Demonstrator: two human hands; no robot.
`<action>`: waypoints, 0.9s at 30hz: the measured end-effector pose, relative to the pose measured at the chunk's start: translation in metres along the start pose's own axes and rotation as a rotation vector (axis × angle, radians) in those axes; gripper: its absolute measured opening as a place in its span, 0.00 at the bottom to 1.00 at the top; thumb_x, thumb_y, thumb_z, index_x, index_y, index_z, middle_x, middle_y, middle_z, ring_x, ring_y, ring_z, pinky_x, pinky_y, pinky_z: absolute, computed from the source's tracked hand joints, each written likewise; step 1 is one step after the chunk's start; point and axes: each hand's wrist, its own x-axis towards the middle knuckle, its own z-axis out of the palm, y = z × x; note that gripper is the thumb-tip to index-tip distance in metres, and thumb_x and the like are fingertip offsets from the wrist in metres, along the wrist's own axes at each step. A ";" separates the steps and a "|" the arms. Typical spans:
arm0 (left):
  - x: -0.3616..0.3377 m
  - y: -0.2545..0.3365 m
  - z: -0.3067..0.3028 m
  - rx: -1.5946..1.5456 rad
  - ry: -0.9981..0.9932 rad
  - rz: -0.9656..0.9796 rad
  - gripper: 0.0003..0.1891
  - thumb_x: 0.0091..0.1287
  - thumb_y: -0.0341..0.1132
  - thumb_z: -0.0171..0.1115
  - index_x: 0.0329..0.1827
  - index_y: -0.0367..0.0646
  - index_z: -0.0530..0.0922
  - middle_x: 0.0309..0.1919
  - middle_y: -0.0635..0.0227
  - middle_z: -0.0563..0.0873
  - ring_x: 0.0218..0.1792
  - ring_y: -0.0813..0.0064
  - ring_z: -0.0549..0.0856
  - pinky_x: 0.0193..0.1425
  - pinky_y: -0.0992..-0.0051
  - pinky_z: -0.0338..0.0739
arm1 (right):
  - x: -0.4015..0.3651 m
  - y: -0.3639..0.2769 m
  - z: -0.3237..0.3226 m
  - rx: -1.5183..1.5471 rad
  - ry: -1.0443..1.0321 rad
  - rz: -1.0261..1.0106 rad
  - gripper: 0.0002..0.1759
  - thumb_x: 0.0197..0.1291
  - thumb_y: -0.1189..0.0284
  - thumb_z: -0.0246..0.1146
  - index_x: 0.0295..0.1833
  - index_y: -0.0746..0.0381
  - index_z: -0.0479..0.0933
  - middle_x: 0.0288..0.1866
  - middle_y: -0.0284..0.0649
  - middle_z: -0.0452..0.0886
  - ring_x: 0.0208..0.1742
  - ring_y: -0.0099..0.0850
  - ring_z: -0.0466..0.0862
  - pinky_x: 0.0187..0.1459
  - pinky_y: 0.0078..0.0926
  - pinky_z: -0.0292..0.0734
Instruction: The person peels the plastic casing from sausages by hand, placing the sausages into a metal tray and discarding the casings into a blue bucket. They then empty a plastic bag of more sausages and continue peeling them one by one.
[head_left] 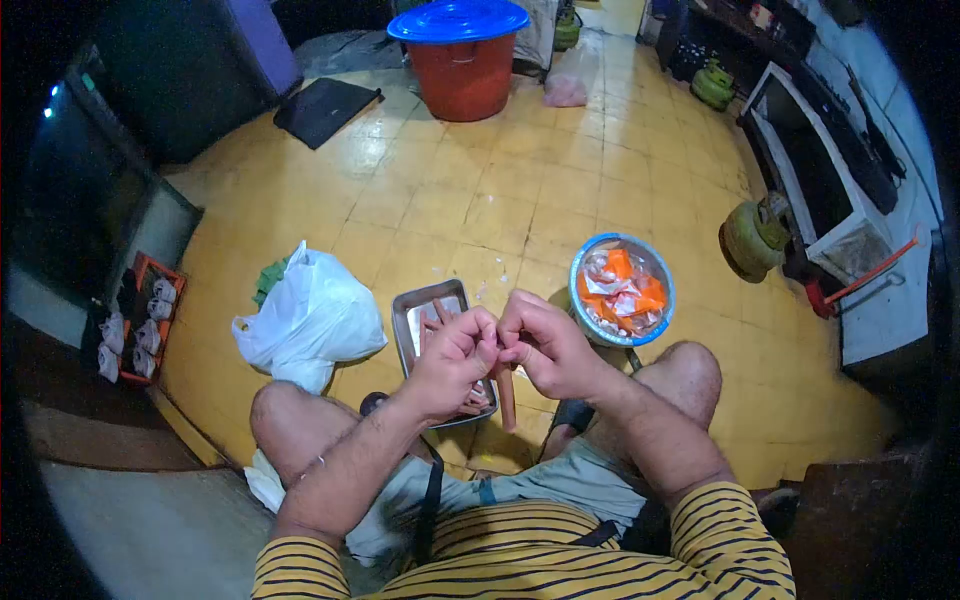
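Note:
My left hand (453, 362) and my right hand (548, 345) meet in front of me, fingers pinched together at the top of a reddish-brown sausage (507, 400) that hangs down between them. Which hand bears its weight is hard to tell. Below my left hand, a metal tray (402, 325) on the floor holds several similar sausages. Right of my right hand stands a blue-rimmed tub (672, 290) with orange and clear plastic wrappers in it. A white plastic bag (315, 315) lies left of the tray, with something green beside it.
Beyond on the tiled floor (450, 190) stand a red bucket (463, 80) with a blue lid and a flat black object (325, 112). Green gas cylinders (752, 240) are at the right. A shoe rack (150, 320) is at the left. My bent knees flank the tray.

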 end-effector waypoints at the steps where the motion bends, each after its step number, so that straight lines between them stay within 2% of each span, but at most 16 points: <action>1: -0.002 0.002 -0.001 -0.006 0.006 0.006 0.10 0.72 0.40 0.59 0.42 0.48 0.68 0.41 0.75 0.75 0.43 0.84 0.76 0.50 0.79 0.73 | 0.002 0.001 0.002 -0.027 -0.002 -0.044 0.07 0.60 0.80 0.61 0.34 0.63 0.68 0.35 0.35 0.68 0.35 0.22 0.71 0.37 0.19 0.70; 2: -0.004 0.005 -0.001 -0.079 0.006 -0.036 0.10 0.72 0.40 0.59 0.44 0.48 0.68 0.42 0.75 0.75 0.45 0.83 0.76 0.52 0.77 0.73 | 0.003 0.001 0.005 -0.028 -0.009 -0.044 0.07 0.60 0.80 0.61 0.34 0.63 0.68 0.35 0.35 0.68 0.35 0.22 0.71 0.37 0.19 0.70; 4: -0.006 0.013 0.000 -0.155 0.006 -0.074 0.11 0.72 0.40 0.60 0.47 0.48 0.68 0.43 0.74 0.75 0.47 0.82 0.77 0.54 0.76 0.74 | 0.003 0.002 0.012 0.176 0.102 0.087 0.07 0.54 0.80 0.61 0.33 0.63 0.69 0.33 0.40 0.71 0.35 0.33 0.74 0.38 0.28 0.70; 5: -0.005 0.016 0.001 -0.211 0.047 -0.060 0.10 0.72 0.36 0.59 0.49 0.46 0.69 0.43 0.73 0.76 0.48 0.82 0.77 0.52 0.78 0.74 | 0.005 0.004 0.016 0.172 0.097 0.088 0.07 0.54 0.80 0.61 0.33 0.63 0.69 0.33 0.40 0.71 0.35 0.33 0.74 0.38 0.28 0.70; 7: -0.003 0.013 0.000 -0.273 0.090 -0.039 0.09 0.73 0.32 0.58 0.51 0.44 0.70 0.43 0.72 0.77 0.48 0.82 0.78 0.50 0.81 0.75 | 0.007 0.011 0.022 0.185 0.301 0.071 0.07 0.55 0.81 0.61 0.34 0.63 0.69 0.34 0.39 0.71 0.36 0.31 0.74 0.39 0.26 0.72; 9: 0.000 0.002 -0.004 0.146 0.148 0.138 0.15 0.68 0.27 0.63 0.53 0.41 0.70 0.45 0.69 0.77 0.48 0.81 0.78 0.53 0.79 0.75 | 0.011 0.011 0.022 0.145 0.334 0.038 0.07 0.55 0.81 0.61 0.34 0.63 0.69 0.36 0.40 0.72 0.37 0.30 0.74 0.41 0.24 0.73; 10: -0.002 -0.003 -0.004 0.118 0.195 0.143 0.18 0.64 0.23 0.66 0.54 0.38 0.69 0.44 0.66 0.78 0.45 0.80 0.80 0.51 0.78 0.78 | 0.012 0.011 0.023 0.185 0.365 0.067 0.07 0.55 0.81 0.62 0.34 0.63 0.69 0.37 0.40 0.72 0.38 0.30 0.75 0.40 0.24 0.73; 11: -0.005 -0.003 -0.005 0.115 0.199 0.147 0.18 0.64 0.23 0.66 0.54 0.38 0.69 0.44 0.66 0.78 0.45 0.80 0.80 0.51 0.78 0.78 | 0.014 0.011 0.024 0.226 0.395 0.097 0.07 0.55 0.81 0.62 0.34 0.63 0.70 0.38 0.39 0.73 0.39 0.29 0.75 0.40 0.24 0.73; 13: -0.009 0.000 -0.008 -0.040 0.222 -0.009 0.18 0.66 0.29 0.67 0.55 0.40 0.69 0.47 0.62 0.82 0.43 0.77 0.84 0.48 0.76 0.82 | 0.015 0.017 0.020 0.118 0.354 0.038 0.06 0.56 0.80 0.63 0.34 0.63 0.70 0.38 0.40 0.73 0.39 0.29 0.75 0.40 0.24 0.73; 14: -0.009 0.003 -0.006 -0.041 0.223 -0.008 0.18 0.66 0.29 0.67 0.55 0.40 0.69 0.47 0.62 0.82 0.43 0.77 0.84 0.48 0.76 0.82 | 0.015 0.019 0.019 0.013 0.319 -0.020 0.06 0.57 0.79 0.63 0.34 0.63 0.71 0.39 0.40 0.73 0.40 0.29 0.75 0.41 0.24 0.74; 16: -0.008 0.012 0.000 -0.105 0.309 -0.030 0.17 0.69 0.32 0.63 0.57 0.37 0.70 0.44 0.61 0.84 0.36 0.79 0.85 0.39 0.77 0.84 | 0.014 0.017 0.018 0.016 0.282 -0.001 0.06 0.57 0.79 0.63 0.34 0.63 0.71 0.38 0.40 0.73 0.40 0.29 0.75 0.41 0.24 0.74; 18: -0.010 0.011 -0.005 -0.097 0.322 -0.041 0.17 0.70 0.33 0.61 0.58 0.37 0.70 0.43 0.61 0.85 0.35 0.79 0.84 0.38 0.78 0.84 | 0.013 0.017 0.015 0.019 0.245 0.020 0.06 0.58 0.79 0.64 0.34 0.63 0.72 0.38 0.40 0.73 0.40 0.29 0.75 0.41 0.24 0.74; 20: -0.009 0.009 -0.007 -0.087 0.334 -0.053 0.18 0.72 0.35 0.59 0.59 0.36 0.70 0.43 0.61 0.85 0.34 0.79 0.84 0.37 0.79 0.84 | 0.011 0.019 0.005 -0.059 0.053 0.069 0.06 0.58 0.78 0.65 0.35 0.63 0.73 0.37 0.38 0.75 0.40 0.27 0.76 0.41 0.23 0.75; 23: -0.006 0.011 -0.006 -0.091 0.368 -0.022 0.18 0.73 0.37 0.58 0.60 0.36 0.72 0.43 0.61 0.85 0.29 0.80 0.83 0.33 0.82 0.82 | 0.005 0.019 -0.001 0.111 0.200 0.190 0.07 0.58 0.79 0.65 0.34 0.63 0.72 0.37 0.37 0.77 0.38 0.24 0.78 0.41 0.22 0.76; 25: -0.007 0.013 -0.004 0.011 0.347 -0.039 0.18 0.73 0.37 0.57 0.60 0.36 0.73 0.41 0.62 0.85 0.27 0.81 0.83 0.31 0.82 0.81 | 0.004 0.008 -0.005 0.222 0.277 0.192 0.06 0.57 0.80 0.65 0.39 0.64 0.75 0.36 0.37 0.78 0.37 0.23 0.79 0.41 0.21 0.76; 27: -0.008 0.010 -0.002 0.024 0.331 -0.084 0.18 0.73 0.37 0.57 0.60 0.37 0.74 0.40 0.62 0.85 0.27 0.82 0.82 0.31 0.82 0.81 | 0.006 -0.003 -0.007 0.138 0.358 0.144 0.13 0.56 0.82 0.65 0.48 0.65 0.77 0.36 0.37 0.79 0.36 0.23 0.79 0.41 0.21 0.76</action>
